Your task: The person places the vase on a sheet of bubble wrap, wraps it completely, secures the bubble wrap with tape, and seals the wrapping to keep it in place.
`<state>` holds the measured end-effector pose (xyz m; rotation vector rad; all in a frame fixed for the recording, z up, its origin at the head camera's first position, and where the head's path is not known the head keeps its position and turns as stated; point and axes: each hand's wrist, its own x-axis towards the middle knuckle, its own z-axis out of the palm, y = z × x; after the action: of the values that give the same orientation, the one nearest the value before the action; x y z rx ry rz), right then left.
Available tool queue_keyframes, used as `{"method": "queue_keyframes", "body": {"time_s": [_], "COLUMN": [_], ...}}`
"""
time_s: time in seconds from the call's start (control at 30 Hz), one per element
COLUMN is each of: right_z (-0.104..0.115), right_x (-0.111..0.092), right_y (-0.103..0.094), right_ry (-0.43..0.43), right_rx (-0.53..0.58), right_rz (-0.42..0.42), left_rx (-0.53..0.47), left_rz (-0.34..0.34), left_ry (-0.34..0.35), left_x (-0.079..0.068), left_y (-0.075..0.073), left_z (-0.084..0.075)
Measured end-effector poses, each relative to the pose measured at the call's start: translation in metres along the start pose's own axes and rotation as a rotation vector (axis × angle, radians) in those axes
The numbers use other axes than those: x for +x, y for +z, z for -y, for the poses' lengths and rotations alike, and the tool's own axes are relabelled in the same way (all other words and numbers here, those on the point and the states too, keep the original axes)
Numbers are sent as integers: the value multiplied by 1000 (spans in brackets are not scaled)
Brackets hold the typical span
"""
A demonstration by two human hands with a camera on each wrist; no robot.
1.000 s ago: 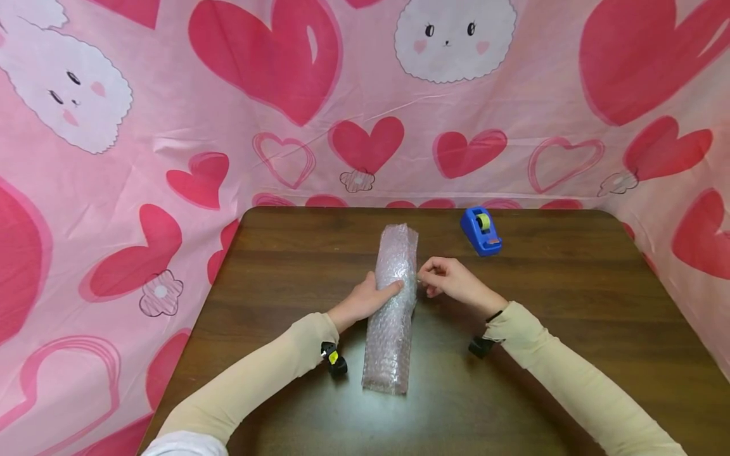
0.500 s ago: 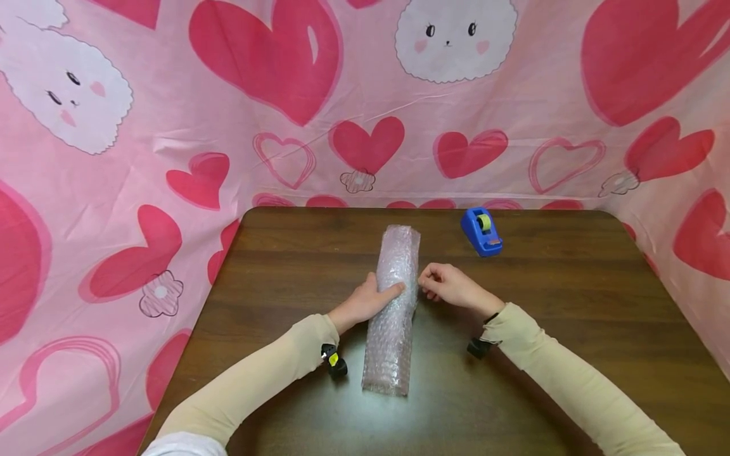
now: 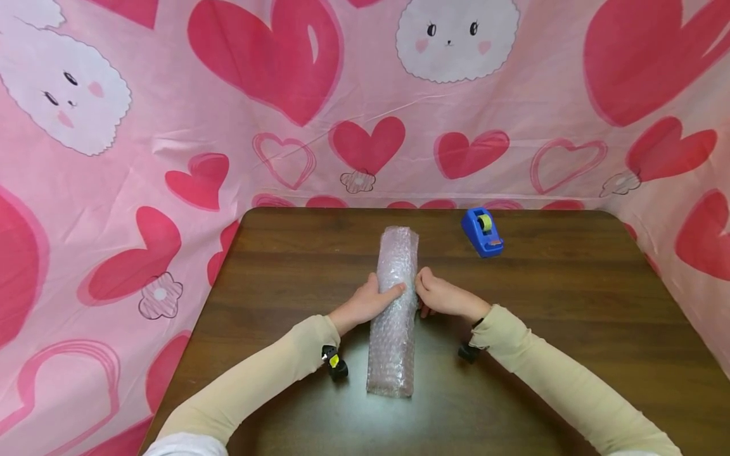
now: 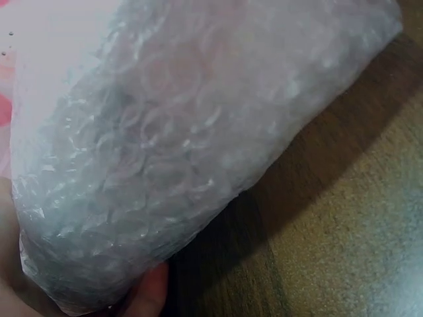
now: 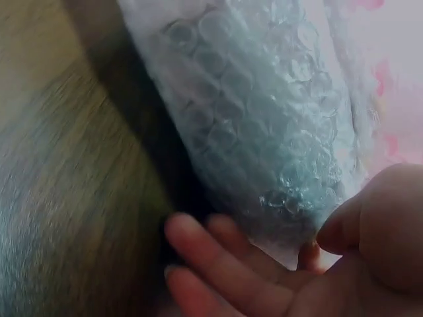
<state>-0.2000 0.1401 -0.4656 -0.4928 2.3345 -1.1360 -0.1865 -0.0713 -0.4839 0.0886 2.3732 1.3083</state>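
Observation:
A long flat bundle in clear bubble wrap [image 3: 392,345] is held slanting over the dark wooden table. My left hand [image 3: 367,303] grips its left side near the middle, thumb across the top and fingers going underneath. At the opposite edge is my right hand [image 3: 445,296]. In the right wrist view its thumb [image 5: 344,228] and index fingertip come together at the edge of the bubble wrap [image 5: 244,112], while the other fingers [image 5: 228,261] reach out below it. Whatever the wrap encloses is hidden. From the left wrist, the wrapped side [image 4: 178,132] fills much of the view.
A blue tape dispenser [image 3: 482,233] with a yellowish roll stands at the back right of the table [image 3: 570,272]. A pink cloth [image 3: 353,82] printed with hearts hangs behind and along the sides. A small black camera sits on each wrist.
My right hand has moved slightly down and in against the bundle's right edge, its fingers now lower. The bundle's near end has shifted a little right. My left hand keeps its grip.

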Motion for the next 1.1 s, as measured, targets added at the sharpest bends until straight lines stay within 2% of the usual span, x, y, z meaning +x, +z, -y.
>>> {"method": "queue_keyframes", "body": {"time_s": [0.17, 0.4, 0.63, 0.87, 1.1], "right_z": [-2, -14, -21, -32, -37], "right_x": [2, 0, -3, -12, -24], "right_y": [-1, -7, -13, -19, -28], "right_ry": [30, 66, 83, 30, -1], "right_rx": [90, 192, 184, 186, 162], "right_rz": [-5, 33, 7, 3, 9], "left_rx": [-3, -28, -79, -93, -71], "left_rz": [9, 47, 90, 93, 36], "left_ry": [17, 27, -18, -58, 9], "left_x": [1, 4, 2, -1, -3], "left_y": [1, 1, -3, -4, -5], "left_z": [-2, -4, -5, -6, -4]}}
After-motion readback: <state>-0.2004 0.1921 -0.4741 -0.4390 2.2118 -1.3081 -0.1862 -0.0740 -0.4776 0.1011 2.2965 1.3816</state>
